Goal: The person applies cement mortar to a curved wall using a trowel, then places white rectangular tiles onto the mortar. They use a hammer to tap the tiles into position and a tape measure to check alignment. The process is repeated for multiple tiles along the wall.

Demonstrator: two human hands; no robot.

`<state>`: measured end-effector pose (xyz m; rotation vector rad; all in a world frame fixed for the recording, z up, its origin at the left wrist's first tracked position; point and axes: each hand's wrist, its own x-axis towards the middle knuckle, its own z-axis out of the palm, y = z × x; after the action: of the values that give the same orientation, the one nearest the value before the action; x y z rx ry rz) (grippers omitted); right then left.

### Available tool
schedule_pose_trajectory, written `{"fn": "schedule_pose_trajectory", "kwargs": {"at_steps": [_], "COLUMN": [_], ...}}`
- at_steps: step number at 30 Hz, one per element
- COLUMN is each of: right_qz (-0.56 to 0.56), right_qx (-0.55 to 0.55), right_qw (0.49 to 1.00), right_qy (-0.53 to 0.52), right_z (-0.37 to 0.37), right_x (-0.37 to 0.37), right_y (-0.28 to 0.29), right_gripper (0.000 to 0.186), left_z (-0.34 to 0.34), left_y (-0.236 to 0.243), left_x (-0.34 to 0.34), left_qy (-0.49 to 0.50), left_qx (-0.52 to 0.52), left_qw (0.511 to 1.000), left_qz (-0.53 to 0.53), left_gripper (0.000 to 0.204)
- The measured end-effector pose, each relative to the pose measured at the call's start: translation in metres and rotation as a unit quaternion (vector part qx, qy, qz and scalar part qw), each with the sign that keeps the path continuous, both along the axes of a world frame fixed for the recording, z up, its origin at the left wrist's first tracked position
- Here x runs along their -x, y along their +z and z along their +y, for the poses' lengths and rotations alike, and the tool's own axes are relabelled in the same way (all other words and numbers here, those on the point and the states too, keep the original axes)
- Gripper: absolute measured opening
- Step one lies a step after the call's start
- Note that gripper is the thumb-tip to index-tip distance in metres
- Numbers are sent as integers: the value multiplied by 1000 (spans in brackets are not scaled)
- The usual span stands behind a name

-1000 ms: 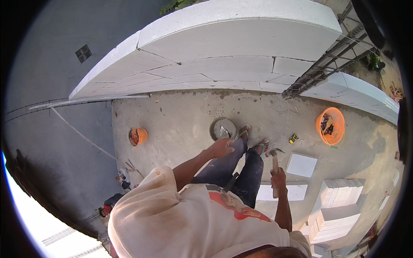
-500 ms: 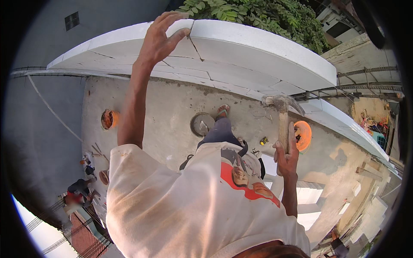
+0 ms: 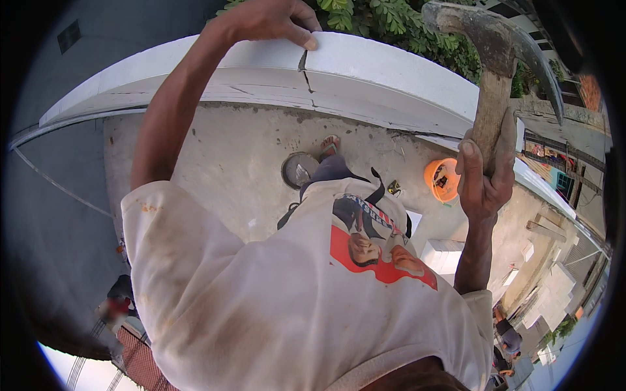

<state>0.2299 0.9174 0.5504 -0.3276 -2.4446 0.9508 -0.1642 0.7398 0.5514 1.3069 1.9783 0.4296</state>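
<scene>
White block masonry fills the upper part of the frame: a low wall of pale, smooth-faced blocks (image 3: 391, 72) curves across from the upper left to the right edge, with a vertical crack or joint (image 3: 305, 72) running down its face near the top centre. The person's left hand (image 3: 267, 19) rests on the wall's top edge at the upper centre, fingers (image 3: 306, 38) curled over the lip just beside that joint, gripping the block. The right hand (image 3: 482, 176), at the right of the frame, is closed tight around the worn wooden handle of a claw hammer (image 3: 492, 72); the dark steel head stands raised at the upper right, above the wall line and apart from it.

Lower in the picture, past the person's stained white shirt (image 3: 293, 293), lies a bare concrete floor (image 3: 228, 163). On it sit a round grey metal pan (image 3: 297, 171) near centre and an orange plastic bucket (image 3: 442, 179) to its right, with loose white blocks (image 3: 443, 254) farther to the lower right.

Judging by the pose, the step in hand looks like steadying the top block with one hand while the hammer is cocked for a blow. The next move would call for a controlled strike aimed at the block near the joint, clear of the bracing fingers, which lie close to the likely point of impact.
</scene>
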Motion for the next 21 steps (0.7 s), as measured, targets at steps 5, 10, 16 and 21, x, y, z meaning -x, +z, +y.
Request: {"fn": "schedule_pose_trajectory", "kwargs": {"at_steps": [5,10,16,21], "right_qz": [-133,-70,-252,-92], "right_qx": [-120,3,-104,-31], "right_qw": [980,998,961,994], "right_qy": [81,-6,37,-56], "right_z": [9,-6,25,27], "right_x": [23,27,8,-20], "right_y": [-15,11,-12,6], "right_gripper": [45,44,49,44], "left_z": [6,7,19,34], "left_y": [7,11,7,20], "left_x": [-1,-10,-19,-21], "left_qy": [-56,-47,-33,-59], "left_qx": [-2,29,59,121], "left_qw": [998,995,990,983], "left_qz": [35,86,123,125], "left_gripper": [42,44,39,42]}}
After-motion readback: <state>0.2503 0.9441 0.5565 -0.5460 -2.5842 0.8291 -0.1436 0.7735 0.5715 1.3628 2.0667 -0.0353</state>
